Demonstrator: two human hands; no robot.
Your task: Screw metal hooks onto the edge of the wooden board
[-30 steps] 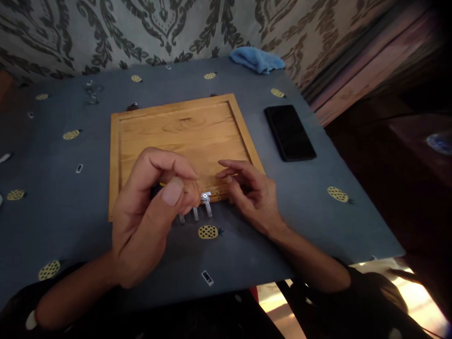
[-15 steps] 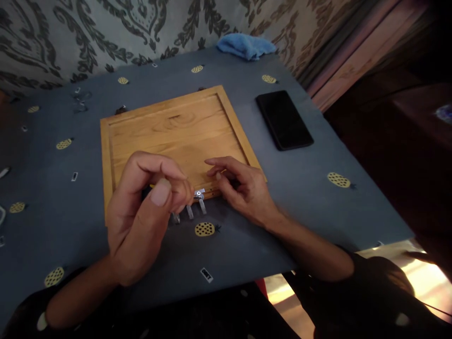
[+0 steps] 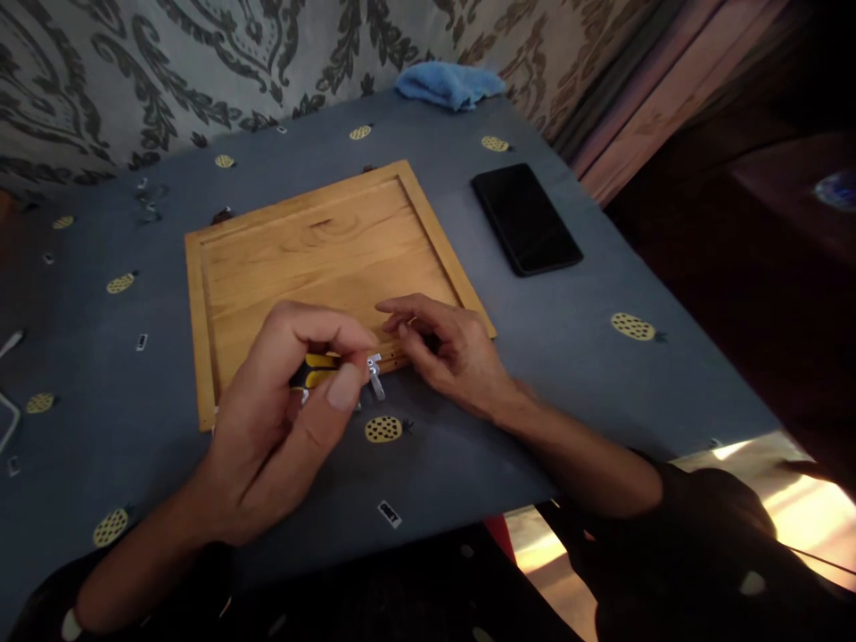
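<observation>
My left hand (image 3: 287,423) is closed, thumb and fingers pinched around the yellow-and-black handle of a screwdriver (image 3: 317,370); its tip is hidden behind my fingers. Just past these fingertips, a small metal clasp (image 3: 375,374) sits at the near edge of a framed wooden panel (image 3: 308,259). My right hand (image 3: 455,352) rests by that same edge, right of the clasp. Its index finger stretches over the wood and the other fingers are loosely bent, with nothing seen in them. Small holes (image 3: 394,359) show in the panel's edge between my hands.
A black phone (image 3: 528,218) lies right of the panel. At the back is a blue cloth (image 3: 451,85) near the patterned wall. Small clear pieces (image 3: 148,203) lie back left, and a white cable (image 3: 8,415) is at the left. Pineapple-print cloth (image 3: 568,392) covers the table.
My left hand has shifted right and turned, so more of the yellow-and-black handle shows. My right hand keeps its place by the panel edge. The whole view has shifted slightly.
</observation>
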